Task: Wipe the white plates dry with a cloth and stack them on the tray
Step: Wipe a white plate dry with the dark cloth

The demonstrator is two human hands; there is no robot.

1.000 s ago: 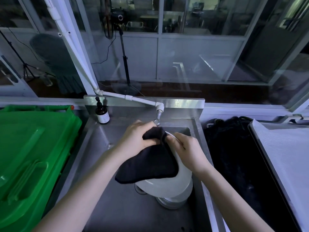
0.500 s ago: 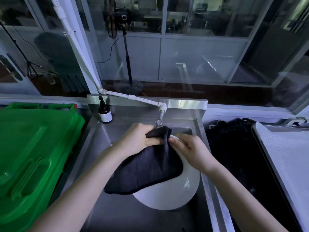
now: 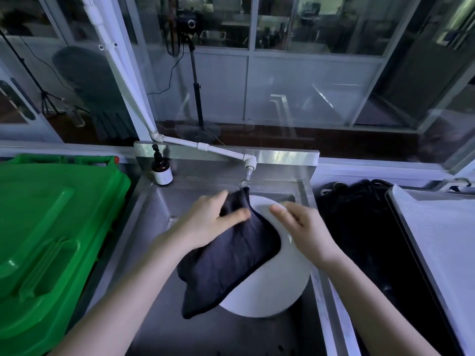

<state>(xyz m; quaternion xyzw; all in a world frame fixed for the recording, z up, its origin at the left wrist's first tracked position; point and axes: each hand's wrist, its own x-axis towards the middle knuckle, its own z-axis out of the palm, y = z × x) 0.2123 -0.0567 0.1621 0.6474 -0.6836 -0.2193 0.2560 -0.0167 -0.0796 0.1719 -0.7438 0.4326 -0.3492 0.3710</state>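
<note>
A white plate [image 3: 272, 286] is held tilted above the steel sink [image 3: 164, 217]. My right hand [image 3: 300, 229] grips its upper right rim, thumb on the face. A dark cloth [image 3: 231, 255] lies over the plate's left half and hangs off its lower edge. My left hand [image 3: 210, 222] holds the cloth's top corner, thumb over the fabric, pressing it against the plate. The tray [image 3: 437, 253] with a white liner lies at the right. Any plates lower in the sink are hidden behind the held plate.
A white tap pipe [image 3: 246, 163] ends just above the cloth's top. A brown pump bottle [image 3: 162, 170] stands at the sink's back left corner. A green bin lid [image 3: 51, 240] fills the left. Dark fabric [image 3: 365, 227] lies between sink and tray.
The plate has been lifted and tilted up toward me, hiding the plates below it. The cloth has spread lower across its left side, and my left hand's fingers have loosened over it.
</note>
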